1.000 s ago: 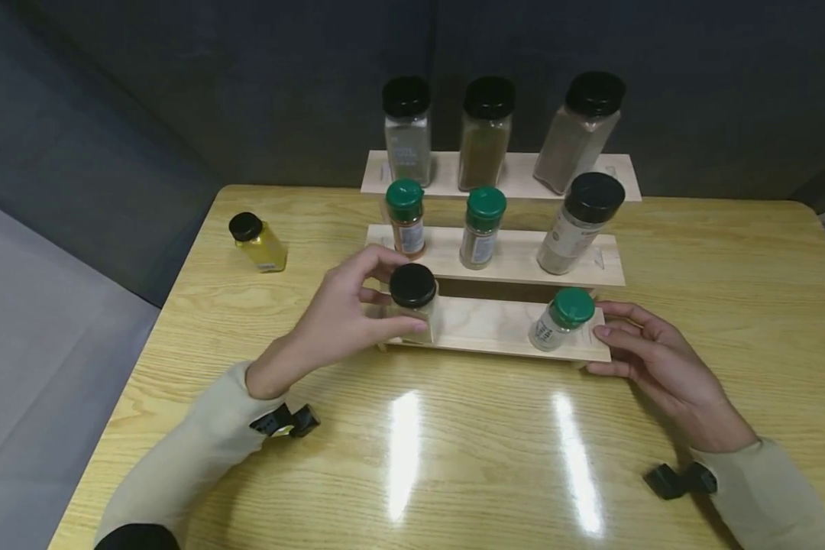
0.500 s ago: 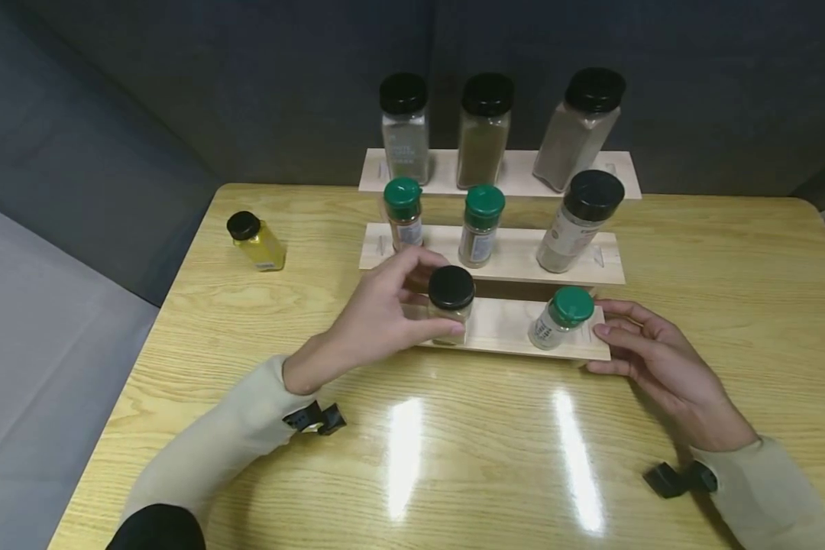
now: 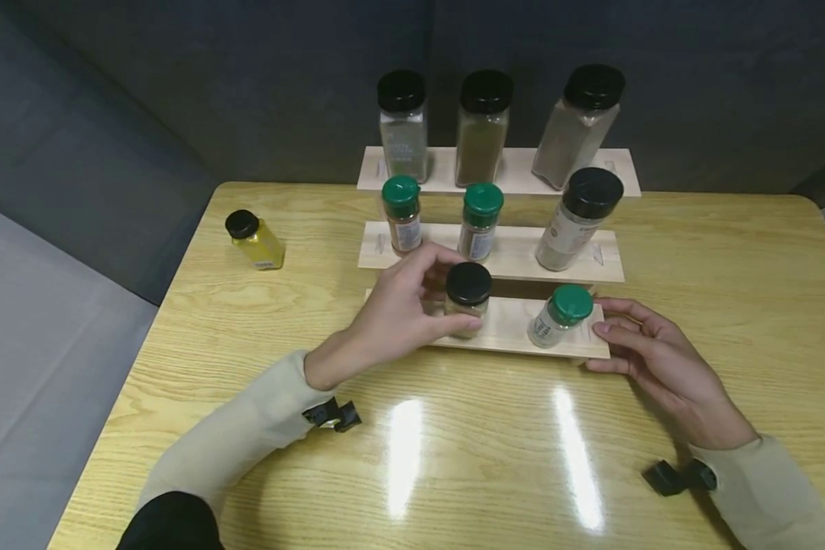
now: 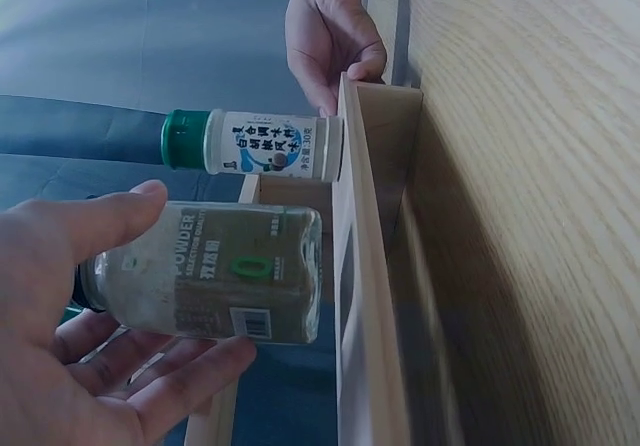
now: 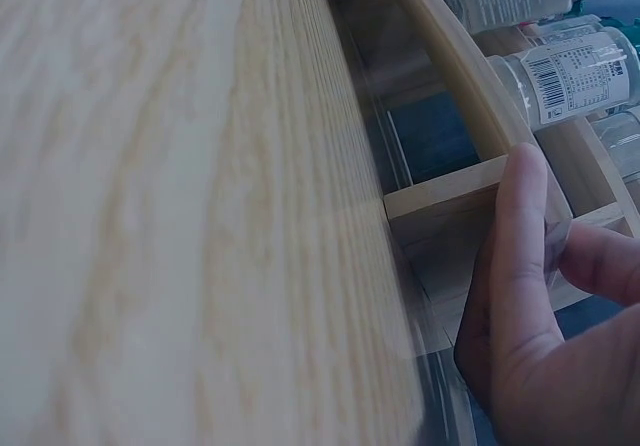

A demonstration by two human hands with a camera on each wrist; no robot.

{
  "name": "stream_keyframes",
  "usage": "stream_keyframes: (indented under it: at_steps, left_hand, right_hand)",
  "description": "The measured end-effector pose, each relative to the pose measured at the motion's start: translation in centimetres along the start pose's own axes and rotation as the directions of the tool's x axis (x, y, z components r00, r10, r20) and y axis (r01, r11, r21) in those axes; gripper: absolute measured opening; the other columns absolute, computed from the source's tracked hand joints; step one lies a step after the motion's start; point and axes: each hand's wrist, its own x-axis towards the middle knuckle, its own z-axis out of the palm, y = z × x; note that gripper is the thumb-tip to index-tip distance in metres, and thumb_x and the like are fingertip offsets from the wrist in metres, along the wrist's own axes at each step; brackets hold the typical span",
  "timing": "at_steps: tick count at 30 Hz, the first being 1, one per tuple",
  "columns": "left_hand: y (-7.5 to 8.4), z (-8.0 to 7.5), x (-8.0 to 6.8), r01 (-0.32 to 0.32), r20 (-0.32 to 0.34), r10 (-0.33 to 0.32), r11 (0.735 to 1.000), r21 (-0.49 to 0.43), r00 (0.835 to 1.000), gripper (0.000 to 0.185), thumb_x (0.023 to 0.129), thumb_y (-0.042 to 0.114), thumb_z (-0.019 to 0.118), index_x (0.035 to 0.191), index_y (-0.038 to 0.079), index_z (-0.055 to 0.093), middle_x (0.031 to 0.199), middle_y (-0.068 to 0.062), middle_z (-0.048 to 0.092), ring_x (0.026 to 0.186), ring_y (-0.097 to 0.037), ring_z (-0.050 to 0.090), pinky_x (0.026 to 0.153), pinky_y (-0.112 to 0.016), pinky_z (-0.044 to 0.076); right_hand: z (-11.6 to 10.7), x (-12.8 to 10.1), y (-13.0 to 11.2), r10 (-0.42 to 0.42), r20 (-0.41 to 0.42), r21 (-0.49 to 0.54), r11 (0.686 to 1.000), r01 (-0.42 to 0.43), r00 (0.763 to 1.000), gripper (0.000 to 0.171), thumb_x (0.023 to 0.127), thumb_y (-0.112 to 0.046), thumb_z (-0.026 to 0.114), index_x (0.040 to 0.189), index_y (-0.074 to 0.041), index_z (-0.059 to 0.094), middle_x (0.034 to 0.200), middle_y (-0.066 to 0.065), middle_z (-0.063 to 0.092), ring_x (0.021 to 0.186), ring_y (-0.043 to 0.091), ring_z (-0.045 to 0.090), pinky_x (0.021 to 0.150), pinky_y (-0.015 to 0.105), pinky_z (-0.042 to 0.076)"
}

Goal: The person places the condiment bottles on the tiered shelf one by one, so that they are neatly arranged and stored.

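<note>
My left hand (image 3: 402, 313) grips a square glass spice jar (image 3: 468, 286) with a black lid, thumb on the front and fingers behind. In the left wrist view this jar (image 4: 215, 271) contains brownish powder, and its base is close over the bottom shelf. The three-tier wooden spice rack (image 3: 509, 328) has its right end held by my right hand (image 3: 663, 374), thumb above the board and fingers around the edge. Between the hands, a small green-capped shaker (image 3: 555, 319) stands at the right of the bottom tier; its white label (image 4: 265, 146) faces the left wrist camera.
On the middle tier stand two green-capped jars (image 3: 480, 221) and a larger black-capped one (image 3: 577, 221). Three tall black-capped jars (image 3: 481, 145) line the top tier. A yellow jar (image 3: 260, 244) with a black cap sits on the table's left, and a dark partition (image 3: 282, 99) rises behind.
My left hand has carried the black-lidded jar rightward along the bottom tier, from its left end to about the middle. The right hand has stayed at the rack's end.
</note>
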Motion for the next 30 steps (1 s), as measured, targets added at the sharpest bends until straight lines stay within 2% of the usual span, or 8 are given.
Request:
stream_keyframes:
  at_steps: [11,19,26,30]
  left_hand:
    - [-0.4,0.5,0.1,0.001,-0.014,-0.001,1.000,0.018,1.000,0.065,0.079,0.006,0.100,0.131,0.002,0.061,0.123,-0.011,0.067,0.104,-0.019,0.071,0.092,-0.028,0.060]
    - [-0.4,0.9,-0.1,0.010,-0.027,-0.008,0.998,0.062,1.000,0.066,0.079,0.008,0.100,0.131,0.001,0.060,0.125,-0.011,0.067,0.103,-0.020,0.070,0.091,-0.036,0.062]
    - [-0.4,1.1,-0.1,0.011,-0.038,-0.008,0.996,0.089,0.999,0.067,0.078,0.010,0.101,0.131,0.001,0.061,0.123,-0.010,0.068,0.103,-0.020,0.070,0.093,-0.028,0.059]
    - [-0.4,1.3,-0.1,0.008,-0.043,-0.004,0.997,0.079,0.999,0.068,0.078,0.009,0.101,0.132,0.000,0.060,0.123,-0.011,0.068,0.102,-0.021,0.070,0.093,-0.031,0.061]
  right_hand:
    - [0.1,0.0,-0.1,0.003,-0.006,-0.003,1.000,-0.003,1.000,0.035,0.111,0.011,0.052,0.133,-0.011,0.069,0.116,0.011,0.067,0.107,0.022,0.072,0.085,0.043,0.067]
    - [-0.1,0.1,0.0,-0.001,0.001,-0.010,1.000,0.001,1.000,0.035,0.111,0.011,0.052,0.133,-0.010,0.069,0.116,0.011,0.068,0.107,0.022,0.073,0.085,0.043,0.067]
    - [-0.1,0.1,0.1,-0.002,0.006,-0.011,1.000,0.002,1.000,0.035,0.111,0.011,0.052,0.133,-0.011,0.069,0.114,0.011,0.069,0.107,0.022,0.073,0.085,0.043,0.067]
    - [-0.1,0.1,0.0,0.002,-0.001,0.000,1.000,-0.002,1.000,0.035,0.111,0.011,0.052,0.133,-0.011,0.070,0.114,0.011,0.069,0.107,0.022,0.073,0.084,0.043,0.067]
